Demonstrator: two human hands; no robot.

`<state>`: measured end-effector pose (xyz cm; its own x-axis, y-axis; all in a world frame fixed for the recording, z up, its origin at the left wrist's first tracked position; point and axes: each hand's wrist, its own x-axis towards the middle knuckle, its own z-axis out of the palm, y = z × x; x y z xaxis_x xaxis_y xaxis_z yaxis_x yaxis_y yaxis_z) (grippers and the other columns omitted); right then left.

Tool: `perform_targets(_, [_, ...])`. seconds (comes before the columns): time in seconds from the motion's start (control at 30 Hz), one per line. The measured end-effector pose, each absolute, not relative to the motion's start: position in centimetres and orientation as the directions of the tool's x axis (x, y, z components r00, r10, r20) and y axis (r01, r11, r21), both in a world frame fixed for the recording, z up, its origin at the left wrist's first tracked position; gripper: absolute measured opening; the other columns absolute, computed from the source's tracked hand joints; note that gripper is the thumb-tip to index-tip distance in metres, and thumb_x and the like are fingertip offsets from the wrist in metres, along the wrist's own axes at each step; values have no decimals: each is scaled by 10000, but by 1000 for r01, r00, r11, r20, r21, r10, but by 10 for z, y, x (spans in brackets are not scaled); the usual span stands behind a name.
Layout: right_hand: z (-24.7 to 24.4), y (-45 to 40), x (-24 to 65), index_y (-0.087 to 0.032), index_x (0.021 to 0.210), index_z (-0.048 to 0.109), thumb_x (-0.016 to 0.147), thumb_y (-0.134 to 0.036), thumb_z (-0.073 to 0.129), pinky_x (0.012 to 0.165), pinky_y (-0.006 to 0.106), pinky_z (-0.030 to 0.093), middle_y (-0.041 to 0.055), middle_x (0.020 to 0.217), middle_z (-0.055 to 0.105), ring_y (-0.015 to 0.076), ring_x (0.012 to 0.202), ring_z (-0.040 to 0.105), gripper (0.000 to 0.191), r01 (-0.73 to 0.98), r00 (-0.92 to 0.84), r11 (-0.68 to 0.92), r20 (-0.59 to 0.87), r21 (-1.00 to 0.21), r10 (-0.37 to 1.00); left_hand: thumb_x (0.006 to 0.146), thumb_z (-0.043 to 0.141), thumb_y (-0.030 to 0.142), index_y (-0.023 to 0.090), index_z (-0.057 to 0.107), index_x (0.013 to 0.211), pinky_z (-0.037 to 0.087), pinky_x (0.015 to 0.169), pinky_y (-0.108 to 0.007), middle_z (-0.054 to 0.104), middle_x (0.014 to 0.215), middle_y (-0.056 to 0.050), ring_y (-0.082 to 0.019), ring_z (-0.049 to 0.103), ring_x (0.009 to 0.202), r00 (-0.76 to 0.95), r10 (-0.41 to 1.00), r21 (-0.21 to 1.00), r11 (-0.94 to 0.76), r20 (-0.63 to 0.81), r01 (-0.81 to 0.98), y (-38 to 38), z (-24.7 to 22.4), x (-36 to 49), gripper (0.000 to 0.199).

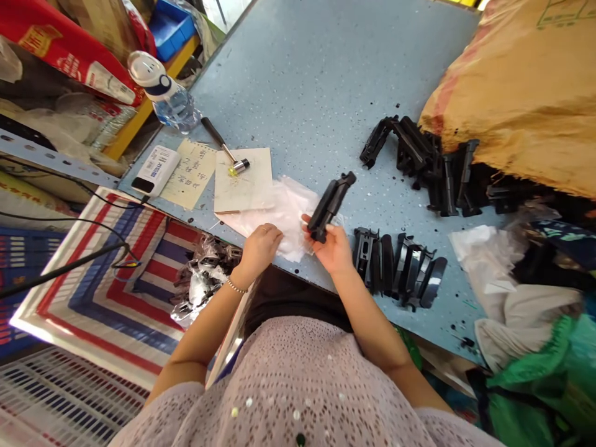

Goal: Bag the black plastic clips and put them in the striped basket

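Note:
My right hand [334, 247] grips a long black plastic part [329, 205] by its lower end, tilted above the table's front edge. My left hand [261, 248] rests at the clear plastic bags [293, 211], its fingers bent together and apparently pinching the bag's near edge. Right of my right hand, several similar black parts [395, 267] stand in a row on the table. A looser heap of black parts [419, 152] lies farther back.
A hammer [226, 146] lies on a pale board [244, 186], beside a handwritten note [190, 174], a white box [157, 171] and a water bottle [174, 105]. An orange sack [526, 93] occupies the back right. Below left is a striped basket [107, 298] with bagged parts.

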<state>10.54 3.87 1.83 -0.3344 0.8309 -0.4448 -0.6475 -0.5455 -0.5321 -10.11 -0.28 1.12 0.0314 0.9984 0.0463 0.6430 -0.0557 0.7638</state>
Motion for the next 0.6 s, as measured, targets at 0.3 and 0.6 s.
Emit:
perform_targets(0.3, [42,15,128,-194,1058,710,720,-319,705,658,290,581,74,1002,755,211,846,730,360,-480,-501,-617,-383,-623,776,824,728,386,210,760,761,518,900,-339,683,964,-65,-203,650,962,-200,977,976,109,-71,188,22,25,-71,189])
perform_targets(0.6, [34,30,131,-193,985,707,724,-334,726,619,294,574,82,1024,754,206,803,713,298,-522,-383,-568,-420,-636,823,902,489,121,231,751,1006,510,1007,-467,720,1186,-110,-270,634,1098,-3,949,618,-202,314,759,19,47,-105,302])
